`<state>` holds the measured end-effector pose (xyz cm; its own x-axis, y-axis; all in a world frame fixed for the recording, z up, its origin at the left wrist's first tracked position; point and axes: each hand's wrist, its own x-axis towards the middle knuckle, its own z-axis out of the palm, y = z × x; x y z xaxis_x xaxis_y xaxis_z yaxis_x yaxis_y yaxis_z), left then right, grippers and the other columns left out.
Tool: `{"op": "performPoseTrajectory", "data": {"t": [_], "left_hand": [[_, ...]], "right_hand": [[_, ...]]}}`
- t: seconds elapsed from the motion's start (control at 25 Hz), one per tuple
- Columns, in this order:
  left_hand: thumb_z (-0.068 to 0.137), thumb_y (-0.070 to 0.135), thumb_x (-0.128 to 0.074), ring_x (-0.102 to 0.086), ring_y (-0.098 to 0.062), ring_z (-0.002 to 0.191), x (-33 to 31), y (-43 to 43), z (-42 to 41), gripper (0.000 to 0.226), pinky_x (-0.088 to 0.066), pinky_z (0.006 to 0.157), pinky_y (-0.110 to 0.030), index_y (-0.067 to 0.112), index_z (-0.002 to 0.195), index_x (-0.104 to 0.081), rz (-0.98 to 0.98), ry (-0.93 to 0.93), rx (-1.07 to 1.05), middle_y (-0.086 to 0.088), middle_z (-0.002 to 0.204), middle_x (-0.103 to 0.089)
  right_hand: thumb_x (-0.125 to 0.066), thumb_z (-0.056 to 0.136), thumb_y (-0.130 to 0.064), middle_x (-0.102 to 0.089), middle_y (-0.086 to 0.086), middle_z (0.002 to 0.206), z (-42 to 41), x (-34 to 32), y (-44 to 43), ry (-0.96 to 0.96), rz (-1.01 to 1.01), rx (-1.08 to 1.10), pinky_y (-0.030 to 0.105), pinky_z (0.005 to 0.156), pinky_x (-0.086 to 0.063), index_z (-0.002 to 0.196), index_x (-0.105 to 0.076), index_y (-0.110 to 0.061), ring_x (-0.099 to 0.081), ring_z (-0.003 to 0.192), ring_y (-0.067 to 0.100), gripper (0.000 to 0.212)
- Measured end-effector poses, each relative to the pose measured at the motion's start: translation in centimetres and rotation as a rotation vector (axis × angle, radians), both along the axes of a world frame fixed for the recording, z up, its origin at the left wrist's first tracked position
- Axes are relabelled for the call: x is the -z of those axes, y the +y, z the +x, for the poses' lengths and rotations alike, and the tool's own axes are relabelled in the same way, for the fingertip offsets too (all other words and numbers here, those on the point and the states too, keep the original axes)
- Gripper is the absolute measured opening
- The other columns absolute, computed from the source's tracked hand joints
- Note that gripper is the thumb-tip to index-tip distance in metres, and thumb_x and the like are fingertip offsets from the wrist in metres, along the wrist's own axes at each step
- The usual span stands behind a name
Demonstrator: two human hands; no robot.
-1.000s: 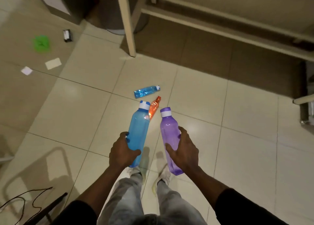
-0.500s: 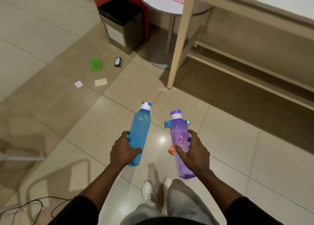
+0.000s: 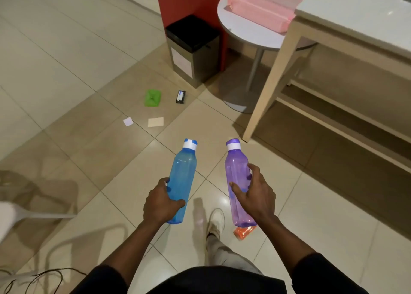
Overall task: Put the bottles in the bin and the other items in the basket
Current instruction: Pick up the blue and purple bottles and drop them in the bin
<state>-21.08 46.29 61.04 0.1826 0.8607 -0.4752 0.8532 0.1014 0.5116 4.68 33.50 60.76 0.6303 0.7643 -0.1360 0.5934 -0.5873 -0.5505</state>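
Observation:
My left hand [image 3: 160, 202] grips a blue bottle [image 3: 182, 173] with a white and blue cap, held above the floor. My right hand [image 3: 255, 193] grips a purple bottle [image 3: 236, 171] the same way, cap pointing away from me. An orange bottle [image 3: 244, 232] lies on the tiles by my right foot, mostly hidden behind the purple one. A black-topped steel bin [image 3: 193, 49] stands ahead against a red panel. A pink basket [image 3: 260, 4] sits on a round white table [image 3: 249, 33]. On the floor lie a green lid [image 3: 152, 97], a small black box [image 3: 180, 96] and two paper pieces [image 3: 155, 122].
A pale wooden table [image 3: 347, 27] with a leg [image 3: 270, 87] and low rails fills the right side. A white chair [image 3: 13, 216] and a black cable [image 3: 42, 276] lie at the lower left. My shoe [image 3: 216, 221] is on the tiles between the bottles.
The view has swung up and forward towards the bin and basket as I walk with both bottles. The small blue bottle on the floor has gone out of sight; the orange one is now beside my foot.

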Motion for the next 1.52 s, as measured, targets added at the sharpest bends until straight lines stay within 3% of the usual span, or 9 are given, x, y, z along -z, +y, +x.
{"op": "performPoseTrajectory", "data": {"t": [0.24, 0.48, 0.68, 0.96, 1.12, 1.28, 1.36, 1.52], "left_hand": [[0.069, 0.035, -0.098, -0.07, -0.026, 0.105, -1.0, 8.8, 4.4, 0.092, -0.062, 0.092, -0.043, 0.021, 0.146, -0.049, 0.011, -0.014, -0.085, -0.001, 0.124, -0.067], [0.068, 0.037, -0.097, -0.067, -0.017, 0.094, -0.2, 17.6, 6.4, 0.091, -0.054, 0.079, -0.029, 0.023, 0.145, -0.051, 0.015, -0.041, -0.113, 0.007, 0.114, -0.065], [0.07, 0.036, -0.095, -0.069, -0.02, 0.099, 0.9, 28.8, 7.5, 0.091, -0.061, 0.091, -0.038, 0.022, 0.147, -0.05, -0.025, -0.062, -0.074, 0.004, 0.118, -0.065], [0.066, 0.045, -0.093, -0.071, -0.024, 0.101, -1.1, 45.7, 9.4, 0.09, -0.058, 0.088, -0.037, 0.024, 0.145, -0.053, 0.013, -0.047, 0.002, 0.002, 0.119, -0.071], [0.067, 0.045, -0.093, -0.07, -0.028, 0.106, -2.1, 53.1, 11.1, 0.09, -0.058, 0.094, -0.042, 0.024, 0.145, -0.053, 0.03, -0.053, 0.018, 0.003, 0.115, -0.067], [0.068, 0.043, -0.094, -0.07, -0.028, 0.106, -1.6, 59.0, 14.1, 0.092, -0.059, 0.097, -0.048, 0.021, 0.147, -0.052, 0.025, -0.09, 0.011, 0.002, 0.116, -0.066], [0.07, 0.043, -0.093, -0.07, -0.029, 0.108, -0.8, 61.8, 15.8, 0.091, -0.059, 0.099, -0.048, 0.022, 0.148, -0.051, 0.015, -0.079, 0.015, 0.001, 0.121, -0.068], [0.071, 0.046, -0.093, -0.071, -0.027, 0.106, 0.3, 67.0, 19.7, 0.09, -0.06, 0.095, -0.044, 0.02, 0.146, -0.052, 0.054, -0.035, 0.011, -0.001, 0.125, -0.071]], "right_hand": [[-0.068, 0.086, -0.062, -0.063, -0.004, 0.122, 4.2, -0.6, 9.8, -0.031, 0.001, -0.11, 0.026, 0.069, -0.047, 0.144, -0.037, -0.027, -0.065, 0.094, 0.017, 0.074], [-0.065, 0.084, -0.066, -0.064, -0.006, 0.121, 6.0, -0.1, 19.5, -0.01, 0.008, -0.118, 0.027, 0.071, -0.045, 0.143, -0.036, -0.031, -0.066, 0.095, 0.017, 0.074], [-0.068, 0.084, -0.065, -0.064, -0.005, 0.122, 6.2, 0.6, 30.1, -0.019, -0.037, -0.09, 0.032, 0.073, -0.056, 0.143, -0.032, -0.03, -0.068, 0.094, 0.019, 0.078], [-0.068, 0.083, -0.068, -0.067, -0.002, 0.118, 7.0, -1.5, 44.1, -0.094, -0.056, -0.062, 0.024, 0.063, -0.045, 0.14, -0.034, -0.024, -0.061, 0.078, 0.015, 0.079], [-0.067, 0.082, -0.07, -0.067, -0.002, 0.116, 8.5, -2.1, 50.5, -0.098, -0.038, -0.018, 0.028, 0.063, -0.054, 0.138, -0.032, -0.027, -0.066, 0.079, 0.019, 0.079], [-0.065, 0.084, -0.07, -0.066, -0.003, 0.118, 11.0, -1.7, 56.7, -0.085, -0.009, -0.019, 0.023, 0.062, -0.049, 0.139, -0.034, -0.027, -0.062, 0.079, 0.014, 0.077], [-0.064, 0.085, -0.07, -0.066, -0.003, 0.119, 12.7, -1.3, 59.7, -0.1, -0.009, -0.045, 0.021, 0.062, -0.045, 0.14, -0.037, -0.026, -0.06, 0.08, 0.013, 0.075], [-0.058, 0.089, -0.071, -0.064, -0.003, 0.122, 16.8, -0.6, 66.0, -0.105, -0.019, -0.104, 0.027, 0.072, -0.053, 0.142, -0.04, -0.025, -0.068, 0.093, 0.018, 0.072]]}}
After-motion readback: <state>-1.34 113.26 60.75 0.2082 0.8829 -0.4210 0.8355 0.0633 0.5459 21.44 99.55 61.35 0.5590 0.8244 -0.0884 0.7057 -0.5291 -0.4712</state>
